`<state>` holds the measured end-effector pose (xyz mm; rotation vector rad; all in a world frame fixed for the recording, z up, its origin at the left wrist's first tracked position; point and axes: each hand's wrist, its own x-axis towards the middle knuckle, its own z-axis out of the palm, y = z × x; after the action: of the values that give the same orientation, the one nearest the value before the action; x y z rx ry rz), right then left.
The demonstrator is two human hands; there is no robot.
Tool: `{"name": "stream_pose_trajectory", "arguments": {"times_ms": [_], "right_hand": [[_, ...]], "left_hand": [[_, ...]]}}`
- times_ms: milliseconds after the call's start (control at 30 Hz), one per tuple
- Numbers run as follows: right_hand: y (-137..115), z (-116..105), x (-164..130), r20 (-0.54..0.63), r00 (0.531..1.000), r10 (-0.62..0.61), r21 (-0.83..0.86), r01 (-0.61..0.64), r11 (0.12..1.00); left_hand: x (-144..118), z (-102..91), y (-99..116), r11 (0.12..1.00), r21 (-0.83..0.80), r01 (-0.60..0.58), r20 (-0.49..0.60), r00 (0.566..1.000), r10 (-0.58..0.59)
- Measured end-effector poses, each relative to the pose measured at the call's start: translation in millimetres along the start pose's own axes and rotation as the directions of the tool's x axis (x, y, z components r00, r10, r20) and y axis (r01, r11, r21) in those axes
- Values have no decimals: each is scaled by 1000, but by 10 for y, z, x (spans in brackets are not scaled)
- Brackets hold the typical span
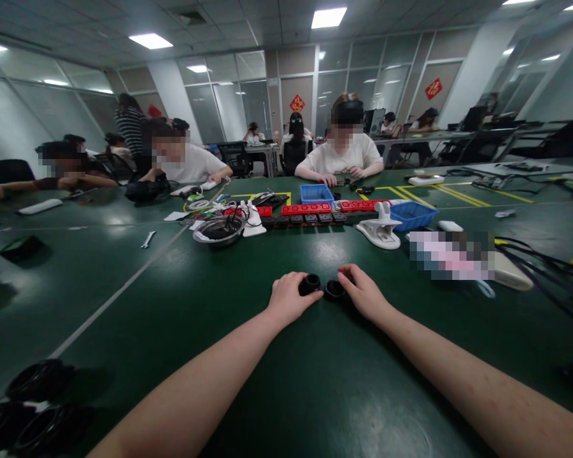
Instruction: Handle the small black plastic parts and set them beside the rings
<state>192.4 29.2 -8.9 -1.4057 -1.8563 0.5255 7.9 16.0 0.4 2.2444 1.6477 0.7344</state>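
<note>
Both my hands rest near the middle of the green table (248, 356). My left hand (289, 296) is closed around a black ring-shaped part (310, 284), thumb in front and fingers behind. Just right of it, my right hand (361, 289) curls its fingers over the side of a second, lower black ring-shaped part (334, 290) lying on the table. The two parts are close together with a small gap between them. What exactly these hollow parts belong to does not show.
Several black rings (41, 380) lie at the lower left. Ahead are a metal bowl (218, 231), red power strips (306, 208), blue baskets (413, 216) and a white clip base (379, 229). A wrench (148, 240) lies left. Cables (544, 261) and a pouch stand right. Co-workers sit opposite.
</note>
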Motion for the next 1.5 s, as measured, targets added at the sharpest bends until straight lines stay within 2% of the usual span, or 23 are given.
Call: {"name": "stream_pose_trajectory", "arguments": {"times_ms": [333,500,567,733,933,1067,1167,1267,1367,1500], "right_hand": [[32,9,5,11,1000,-8,-13,8,1000],[-9,-16,-18,26,999,-24,-31,25,999],[-20,-21,-27,37,999,-23,-45,24,999],[-18,-22,-33,74,997,-17,-87,23,996],[-69,-44,-74,108,994,-8,-151,25,988],[-121,-64,-97,121,993,-9,-180,31,983],[-139,-70,-98,122,992,-14,-167,35,985],[-142,-69,-96,109,994,-29,-159,46,986],[-131,-62,-92,104,994,-35,-159,51,986],[-95,-47,-78,98,995,-10,-140,24,990]], "left_hand": [[-13,-105,6,999,-33,-36,60,997,38],[-101,-257,54,996,64,-56,193,980,43],[-154,-359,83,991,108,-79,271,961,47],[-350,-666,184,954,256,-154,475,880,14],[-672,-990,182,844,468,-263,572,818,-63],[-813,-1236,-14,766,606,-214,543,815,-202],[-866,-1437,-274,707,702,-90,453,822,-345],[-905,-1615,-550,653,753,82,337,804,-489],[-940,-1752,-757,600,763,239,249,749,-614],[-975,-1870,-924,544,783,300,212,694,-688]]}}
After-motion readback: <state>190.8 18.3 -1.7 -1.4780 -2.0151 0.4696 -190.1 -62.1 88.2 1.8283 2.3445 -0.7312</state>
